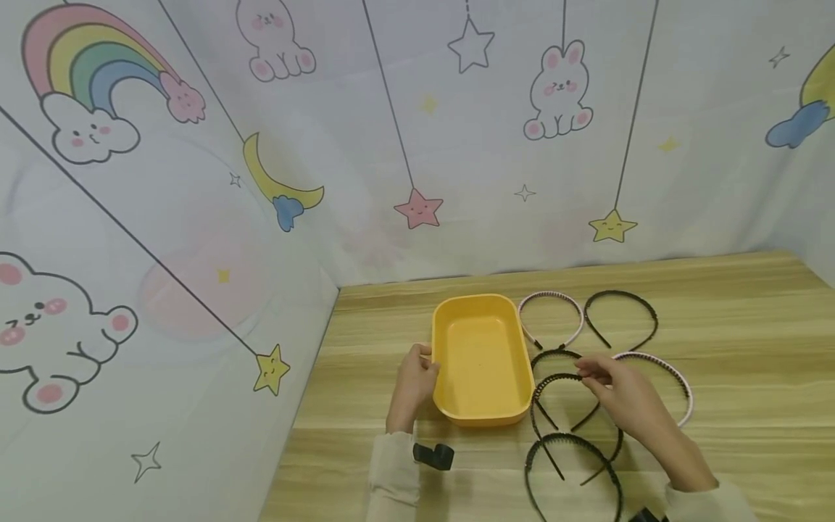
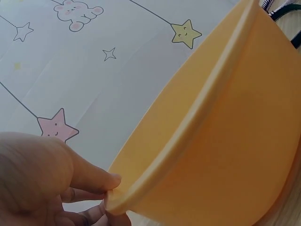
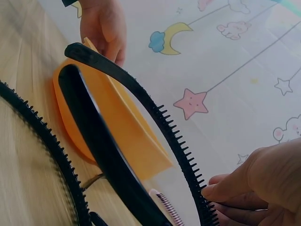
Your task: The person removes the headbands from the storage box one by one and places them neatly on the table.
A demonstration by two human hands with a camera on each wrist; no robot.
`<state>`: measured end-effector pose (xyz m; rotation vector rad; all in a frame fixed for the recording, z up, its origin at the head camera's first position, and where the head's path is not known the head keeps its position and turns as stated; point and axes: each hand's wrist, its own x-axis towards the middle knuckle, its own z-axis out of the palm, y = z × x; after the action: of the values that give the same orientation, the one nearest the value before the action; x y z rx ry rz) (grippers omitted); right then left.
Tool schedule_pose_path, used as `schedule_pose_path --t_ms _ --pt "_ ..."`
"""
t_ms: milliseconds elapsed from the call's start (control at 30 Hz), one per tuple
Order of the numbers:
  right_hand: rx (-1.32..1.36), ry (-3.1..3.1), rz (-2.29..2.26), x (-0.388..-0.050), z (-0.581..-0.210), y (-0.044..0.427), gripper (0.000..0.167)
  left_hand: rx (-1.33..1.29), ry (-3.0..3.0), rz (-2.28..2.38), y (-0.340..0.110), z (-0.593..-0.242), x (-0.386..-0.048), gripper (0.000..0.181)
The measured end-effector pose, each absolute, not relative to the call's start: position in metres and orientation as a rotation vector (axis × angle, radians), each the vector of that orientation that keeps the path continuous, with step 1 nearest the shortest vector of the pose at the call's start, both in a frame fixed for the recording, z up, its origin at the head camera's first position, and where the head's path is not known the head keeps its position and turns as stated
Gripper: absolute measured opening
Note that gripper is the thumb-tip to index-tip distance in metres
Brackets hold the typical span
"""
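Note:
My left hand (image 1: 416, 380) pinches the left rim of a yellow plastic basin (image 2: 225, 141), thumb on the inner side and fingers below the lip. The basin stands on the table, its inside facing up in the head view. My right hand (image 1: 622, 395) pinches a black toothed headband (image 3: 176, 141) near the top of its arc, with the two ends pointing away toward the basin in the right wrist view. In the head view another black headband (image 1: 554, 353) lies just behind the held one, partly overlapped by it.
A pink headband (image 1: 551, 293) and a black headband (image 1: 622, 293) lie at the back, right of the basin. Another pink one (image 1: 685, 384) lies beyond my right hand, and a black one (image 1: 567, 437) near the front. A printed cloth wall (image 1: 483, 167) borders the wooden table (image 1: 365, 319).

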<state>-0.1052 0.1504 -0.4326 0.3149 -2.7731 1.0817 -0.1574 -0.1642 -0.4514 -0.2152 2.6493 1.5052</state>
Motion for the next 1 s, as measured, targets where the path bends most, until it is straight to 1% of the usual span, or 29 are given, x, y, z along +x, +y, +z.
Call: schedule_pose_path --t_ms 233,600,1000 --pt "0.321 -2.77 1.029 -0.098 -0.436 0.162 0.021 -0.218 2.638 1.514 -0.164 -0.451 -0.158 0.029" --pt "0.333 -2.772 0.998 -0.085 -0.447 0.184 0.027 -0.199 2.65 1.503 -0.165 -0.45 -0.157 0.03" --pt "0.305 -2.796 0.901 -0.074 -0.457 0.208 0.021 -0.204 2.634 1.523 -0.165 -0.451 -0.158 0.029"
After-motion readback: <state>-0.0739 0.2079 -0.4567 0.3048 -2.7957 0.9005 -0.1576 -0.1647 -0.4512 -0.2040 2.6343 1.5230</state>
